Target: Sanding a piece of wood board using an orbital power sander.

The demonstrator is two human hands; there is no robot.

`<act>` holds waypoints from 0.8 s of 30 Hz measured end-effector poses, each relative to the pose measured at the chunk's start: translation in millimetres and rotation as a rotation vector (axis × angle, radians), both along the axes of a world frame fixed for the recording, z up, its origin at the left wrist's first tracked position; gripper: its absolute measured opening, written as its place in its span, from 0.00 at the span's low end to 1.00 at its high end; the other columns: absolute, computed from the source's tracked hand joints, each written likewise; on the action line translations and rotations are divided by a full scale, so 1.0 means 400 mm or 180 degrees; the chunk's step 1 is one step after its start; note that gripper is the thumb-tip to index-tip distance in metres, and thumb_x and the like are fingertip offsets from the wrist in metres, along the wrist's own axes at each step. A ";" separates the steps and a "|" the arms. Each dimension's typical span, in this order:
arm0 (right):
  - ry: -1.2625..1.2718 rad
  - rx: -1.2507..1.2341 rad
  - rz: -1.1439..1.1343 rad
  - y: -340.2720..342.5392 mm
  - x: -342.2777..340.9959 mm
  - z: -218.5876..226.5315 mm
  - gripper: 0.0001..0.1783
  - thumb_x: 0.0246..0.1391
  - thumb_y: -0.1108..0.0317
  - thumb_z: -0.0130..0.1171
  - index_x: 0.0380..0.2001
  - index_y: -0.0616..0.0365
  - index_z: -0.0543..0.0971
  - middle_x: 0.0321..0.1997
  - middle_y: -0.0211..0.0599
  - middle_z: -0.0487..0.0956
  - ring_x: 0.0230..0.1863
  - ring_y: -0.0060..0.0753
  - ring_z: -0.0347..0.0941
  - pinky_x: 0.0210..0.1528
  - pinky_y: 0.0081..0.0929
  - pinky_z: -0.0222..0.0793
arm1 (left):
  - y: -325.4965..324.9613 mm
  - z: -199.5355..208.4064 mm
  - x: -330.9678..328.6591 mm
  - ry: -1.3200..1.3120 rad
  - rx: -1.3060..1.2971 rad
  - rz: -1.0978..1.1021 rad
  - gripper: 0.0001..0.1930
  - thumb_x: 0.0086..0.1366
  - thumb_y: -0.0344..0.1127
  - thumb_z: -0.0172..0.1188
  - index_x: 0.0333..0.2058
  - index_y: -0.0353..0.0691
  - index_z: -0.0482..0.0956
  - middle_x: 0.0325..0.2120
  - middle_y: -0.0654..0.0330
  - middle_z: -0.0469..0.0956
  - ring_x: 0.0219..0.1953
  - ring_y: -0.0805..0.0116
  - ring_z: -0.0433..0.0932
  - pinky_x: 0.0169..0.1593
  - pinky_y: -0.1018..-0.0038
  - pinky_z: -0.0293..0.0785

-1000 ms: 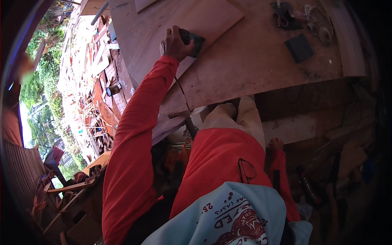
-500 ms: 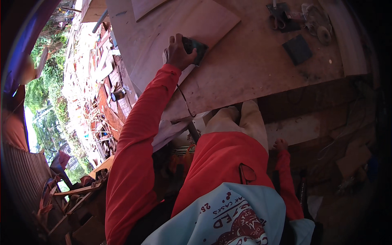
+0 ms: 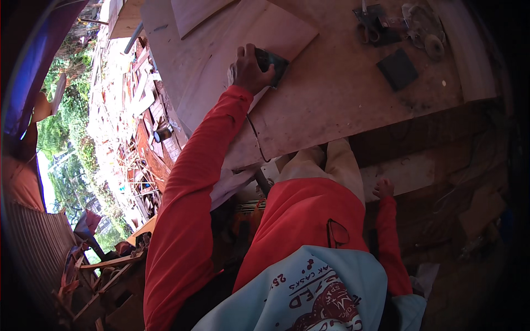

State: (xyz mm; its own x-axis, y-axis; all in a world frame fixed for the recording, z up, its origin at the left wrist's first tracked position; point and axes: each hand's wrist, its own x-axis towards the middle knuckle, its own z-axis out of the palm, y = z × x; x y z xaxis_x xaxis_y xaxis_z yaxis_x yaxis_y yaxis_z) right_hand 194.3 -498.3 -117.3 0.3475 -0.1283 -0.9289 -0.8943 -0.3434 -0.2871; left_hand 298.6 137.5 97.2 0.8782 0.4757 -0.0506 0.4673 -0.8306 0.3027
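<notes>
My left hand (image 3: 250,70) is closed on a dark, squarish piece of sandpaper (image 3: 271,66), pressed flat near the right edge of a smooth wooden board (image 3: 276,27). The fingers bend over its left side, with the thumb on the near side. That board lies at an angle on a large wooden worktable (image 3: 331,94). Low at my right side, below the table edge, hangs my right hand (image 3: 383,188). It holds nothing, and its fingers are loosely bent and a little apart.
Another board (image 3: 196,14) lies at the far left of the table. Scissors (image 3: 369,30), a tape roll (image 3: 434,47) and a dark square sheet (image 3: 397,69) lie at the right. A thin cord (image 3: 255,135) crosses the near table edge. Scrap wood (image 3: 146,105) is heaped outside, left.
My left hand has slid the sandpaper a little to the right and nearer along the board. My right hand has shifted slightly at my side. The view has turned a little.
</notes>
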 end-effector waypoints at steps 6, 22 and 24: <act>0.0270 0.0176 -0.0143 0.009 -0.003 0.013 0.13 0.60 0.58 0.59 0.41 0.53 0.75 0.34 0.32 0.73 0.29 0.29 0.73 0.24 0.33 0.75 | 0.057 -0.004 0.156 -0.0050 0.0260 0.0188 0.33 0.49 0.49 0.71 0.48 0.38 0.68 0.46 0.41 0.74 0.40 0.36 0.81 0.42 0.46 0.79; 0.0209 0.0039 -0.0303 -0.029 -0.029 0.028 0.11 0.57 0.61 0.60 0.40 0.53 0.75 0.33 0.32 0.73 0.28 0.30 0.73 0.25 0.38 0.75 | 0.015 -0.025 0.266 -0.0088 0.0333 0.0065 0.34 0.49 0.50 0.71 0.50 0.38 0.68 0.47 0.43 0.74 0.43 0.37 0.80 0.46 0.46 0.77; 0.0105 0.0055 -0.0250 -0.030 -0.008 0.031 0.10 0.57 0.61 0.60 0.39 0.53 0.75 0.33 0.32 0.73 0.28 0.30 0.73 0.25 0.38 0.75 | 0.084 -0.033 0.276 -0.0100 0.0497 0.0291 0.34 0.49 0.52 0.70 0.49 0.39 0.69 0.44 0.44 0.77 0.44 0.39 0.80 0.47 0.47 0.76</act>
State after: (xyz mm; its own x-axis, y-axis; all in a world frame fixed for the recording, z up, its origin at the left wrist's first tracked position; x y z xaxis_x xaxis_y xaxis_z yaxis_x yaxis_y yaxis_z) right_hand 191.2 -510.1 -104.9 0.3061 -0.1378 -0.9420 -0.9274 -0.2669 -0.2623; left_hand 408.9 171.0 84.0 0.8308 0.5536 0.0569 0.5355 -0.8231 0.1891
